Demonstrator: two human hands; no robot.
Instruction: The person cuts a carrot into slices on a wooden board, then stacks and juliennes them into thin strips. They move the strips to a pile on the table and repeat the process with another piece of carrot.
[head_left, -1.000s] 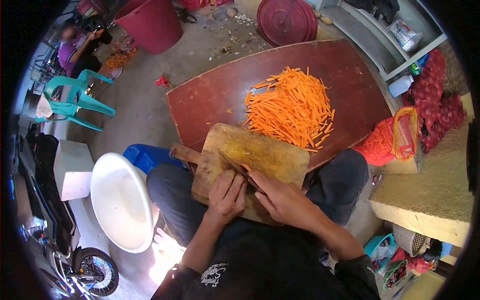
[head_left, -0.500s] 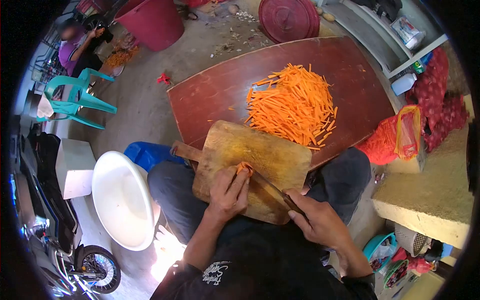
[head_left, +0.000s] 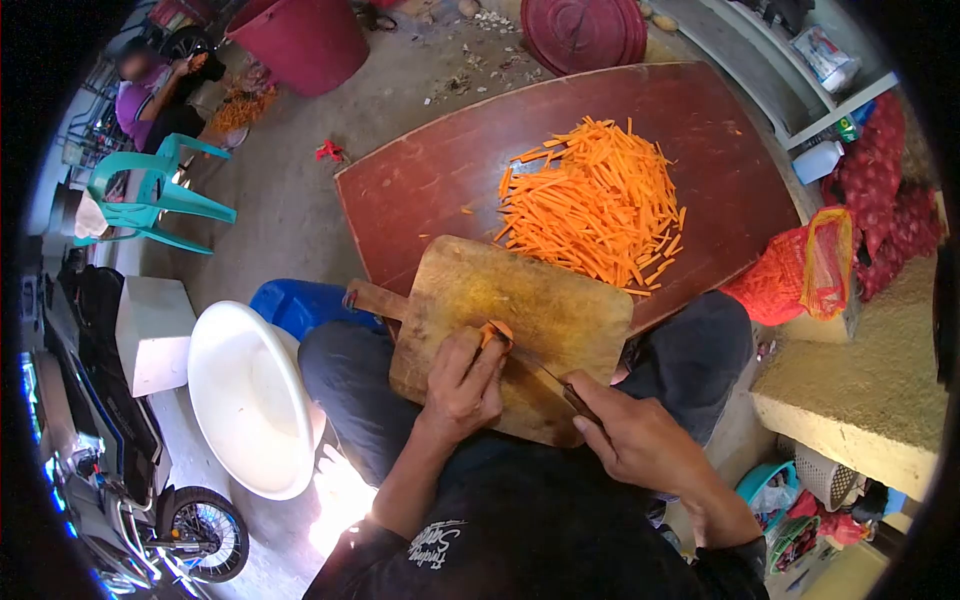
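A wooden cutting board (head_left: pixel 560 310) with a short handle lies across my lap, against the near edge of a red-brown table (head_left: pixel 420 190). My left hand (head_left: pixel 464 385) is closed on a piece of carrot (head_left: pixel 495 329), pressing it near the middle of the board. In my right hand (head_left: pixel 635 430) is the handle of a knife (head_left: pixel 545 370), its blade reaching left to the carrot piece. The blade's tip is partly hidden by the fingers and carrot. Beyond the board, a heap of carrot sticks (head_left: pixel 595 205) lies on the table.
A white basin (head_left: pixel 250 400) stands left of my leg, near a blue container (head_left: pixel 300 305). Red net sacks (head_left: pixel 785 275) are at the right by a concrete ledge (head_left: pixel 850 400). Farther off are a green plastic chair (head_left: pixel 150 190), a red bucket (head_left: pixel 300 45) and a seated person (head_left: pixel 150 95).
The whole view has shifted slightly. The knife blade shows a different angle beside the carrot piece; both hands keep their holds, and the heap looks the same.
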